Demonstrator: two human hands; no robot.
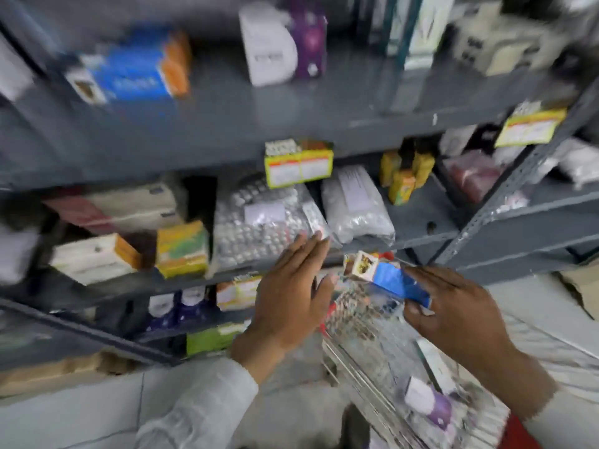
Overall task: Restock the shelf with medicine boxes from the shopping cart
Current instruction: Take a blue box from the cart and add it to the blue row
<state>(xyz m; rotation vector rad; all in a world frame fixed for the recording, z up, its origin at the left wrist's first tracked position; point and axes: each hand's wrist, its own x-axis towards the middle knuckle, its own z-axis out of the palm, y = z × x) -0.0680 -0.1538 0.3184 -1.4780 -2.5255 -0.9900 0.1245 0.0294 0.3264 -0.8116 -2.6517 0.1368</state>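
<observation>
My right hand (453, 315) grips a blue medicine box (392, 281) with a white end flap, held tilted above the wire shopping cart (366, 361). My left hand (291, 286) is flat and empty with its fingers apart, in front of the edge of the middle grey shelf (291, 260). A matching blue and orange box (136, 72) lies on the upper shelf (291, 124) at the left. A white and purple box (428, 406) lies in the cart. The picture is blurred by motion.
The middle shelf holds bags of blister strips (259, 222), yellow boxes (183, 249) and a white box (94, 257). A white and purple box (282, 43) stands on the upper shelf. A shelf post (505, 196) rises at the right. Lower shelves hold more boxes.
</observation>
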